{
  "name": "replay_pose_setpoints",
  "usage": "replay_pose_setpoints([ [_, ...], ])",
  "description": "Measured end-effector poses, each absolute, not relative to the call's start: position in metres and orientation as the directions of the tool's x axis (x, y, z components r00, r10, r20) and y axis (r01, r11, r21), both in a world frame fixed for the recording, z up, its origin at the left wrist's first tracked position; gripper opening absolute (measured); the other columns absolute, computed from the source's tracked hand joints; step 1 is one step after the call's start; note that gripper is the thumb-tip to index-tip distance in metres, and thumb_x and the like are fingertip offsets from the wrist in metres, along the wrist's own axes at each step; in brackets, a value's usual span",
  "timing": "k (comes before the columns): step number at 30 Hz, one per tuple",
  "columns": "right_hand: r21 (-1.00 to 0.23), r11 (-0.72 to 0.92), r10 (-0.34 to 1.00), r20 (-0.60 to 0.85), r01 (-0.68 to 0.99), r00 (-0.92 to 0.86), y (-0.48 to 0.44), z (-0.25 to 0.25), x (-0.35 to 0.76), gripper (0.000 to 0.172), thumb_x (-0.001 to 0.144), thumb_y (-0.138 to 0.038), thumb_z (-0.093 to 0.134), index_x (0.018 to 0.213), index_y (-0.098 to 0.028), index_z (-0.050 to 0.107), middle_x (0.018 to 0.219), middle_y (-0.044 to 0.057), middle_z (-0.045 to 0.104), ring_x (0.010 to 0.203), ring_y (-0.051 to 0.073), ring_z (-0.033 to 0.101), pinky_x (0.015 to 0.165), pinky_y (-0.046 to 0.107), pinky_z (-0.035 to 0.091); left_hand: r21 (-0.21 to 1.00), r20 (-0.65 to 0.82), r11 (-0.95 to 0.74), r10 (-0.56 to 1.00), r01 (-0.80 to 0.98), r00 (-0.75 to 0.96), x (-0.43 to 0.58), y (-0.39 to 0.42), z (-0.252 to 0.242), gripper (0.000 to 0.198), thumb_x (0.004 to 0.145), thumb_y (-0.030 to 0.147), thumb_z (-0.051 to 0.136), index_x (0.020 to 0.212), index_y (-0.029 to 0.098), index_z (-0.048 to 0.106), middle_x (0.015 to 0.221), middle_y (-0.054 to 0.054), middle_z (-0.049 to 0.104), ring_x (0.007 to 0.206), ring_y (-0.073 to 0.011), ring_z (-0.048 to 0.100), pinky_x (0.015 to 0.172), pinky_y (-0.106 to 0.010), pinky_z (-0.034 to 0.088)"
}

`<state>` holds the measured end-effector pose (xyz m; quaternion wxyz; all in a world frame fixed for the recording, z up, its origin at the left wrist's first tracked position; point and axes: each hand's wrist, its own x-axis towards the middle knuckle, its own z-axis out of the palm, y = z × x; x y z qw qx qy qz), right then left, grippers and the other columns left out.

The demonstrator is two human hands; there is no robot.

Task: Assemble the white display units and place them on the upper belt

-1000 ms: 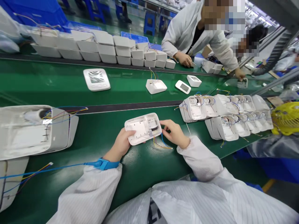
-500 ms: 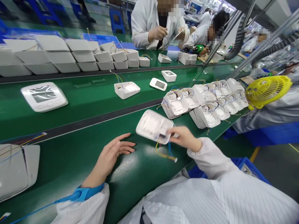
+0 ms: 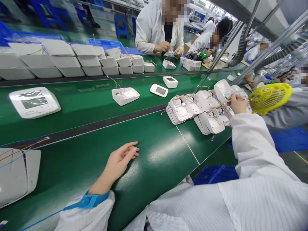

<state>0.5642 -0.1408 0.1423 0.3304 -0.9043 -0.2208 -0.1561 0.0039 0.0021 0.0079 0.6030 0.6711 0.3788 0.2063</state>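
My right hand [image 3: 238, 104] is stretched out to the far right, fingers closed on the edge of a white plastic housing [image 3: 221, 89], which is tilted above the rows of like housings. Open white housings [image 3: 181, 109] with thin coloured wires stand leaning on one another beneath and beside it. My left hand [image 3: 121, 160] hovers at or rests on the green work surface [image 3: 154, 176], which I cannot tell apart; its fingers are loosely stretched and hold nothing. A blue wrist strap [image 3: 92, 200] with a cord is around the left wrist.
On the belt lie a white device with a display [image 3: 35, 102], a wired housing [image 3: 125, 95] and smaller display units [image 3: 159, 90]. Stacked white housings [image 3: 64, 59] line the far side. A yellow fan [image 3: 270, 98] stands close to my right hand. A co-worker [image 3: 151, 32] sits opposite.
My right hand has carried the housing from the middle of the work surface to the rows at the right. My left hand has stayed near its place, its fingers slightly more curled.
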Motion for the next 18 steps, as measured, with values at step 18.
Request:
replay_pose_setpoints([
  [18, -0.536, -0.677, 0.089, 0.62, 0.503, 0.78, -0.139, 0.153, 0.547, 0.016, 0.088, -0.018, 0.059, 0.09, -0.013, 0.074, 0.081, 0.019, 0.07, 0.061, 0.016, 0.054, 0.065, 0.041, 0.036, 0.971, -0.153, -0.002, 0.758, 0.238, 0.633, 0.008, -0.002, 0.009, 0.047, 0.085, 0.055, 0.061, 0.111, 0.016, 0.068, 0.093, -0.012, 0.074, 0.08, -0.0234, 0.072, 0.073, -0.036, 0.061],
])
